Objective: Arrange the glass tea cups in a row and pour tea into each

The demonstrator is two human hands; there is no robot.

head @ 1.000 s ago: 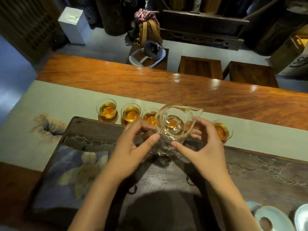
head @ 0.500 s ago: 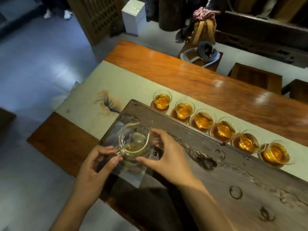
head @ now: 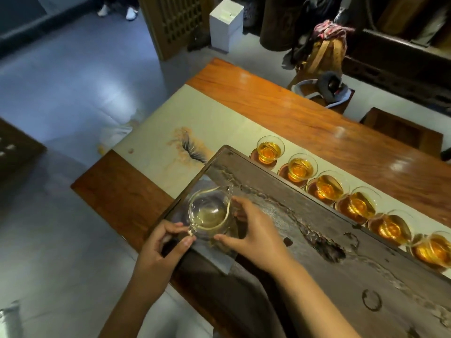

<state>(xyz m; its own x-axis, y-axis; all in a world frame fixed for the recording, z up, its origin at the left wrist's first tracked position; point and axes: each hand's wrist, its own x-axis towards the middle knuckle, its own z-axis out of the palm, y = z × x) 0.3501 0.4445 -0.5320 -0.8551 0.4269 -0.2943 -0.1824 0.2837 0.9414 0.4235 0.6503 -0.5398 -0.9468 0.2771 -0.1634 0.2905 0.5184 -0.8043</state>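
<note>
Several glass tea cups point(head: 324, 186) filled with amber tea stand in a diagonal row on the pale runner, along the far edge of the dark carved tea tray point(head: 317, 252). A clear glass pitcher point(head: 210, 213), nearly empty with a little pale tea in its bottom, stands upright at the tray's left end. My left hand point(head: 161, 250) pinches its handle between thumb and fingers. My right hand point(head: 253, 232) cups its right side, fingers curled around the glass.
The pale runner point(head: 195, 118) with a painted motif lies on the long orange-brown wooden table point(head: 305, 113). Wooden stools point(head: 402, 130) stand beyond the table, one bearing a bag. A white box point(head: 225, 25) is on the floor; a person's white shoes are at top left.
The pitcher came away from above the cup row to the tray's left end and now stands upright. Both hands stayed on it. My view swung left.
</note>
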